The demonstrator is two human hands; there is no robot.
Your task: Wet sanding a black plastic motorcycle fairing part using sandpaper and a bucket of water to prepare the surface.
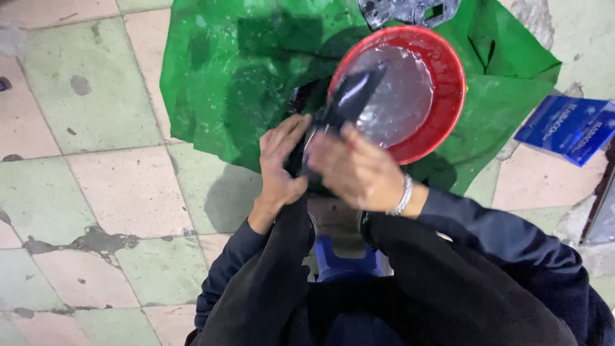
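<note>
Both hands were raised over the near rim of the red basin point(448, 96). The left hand point(280, 163) and right hand point(355, 170), fingers clenched, grasped a dark wet object point(349, 96) projecting beyond the fingers over the water.

The basin point(448, 96) at one o'clock is glossy red plastic, its water shining. The green sheet point(237, 70) under it looks like slick, wet plastic, creased. The dark piece point(349, 96) both hands grip is smooth and shiny. The floor tiles point(128, 186) at nine o'clock are matt, stained and cracked. A bracelet point(403, 195) glints like metal.
</note>
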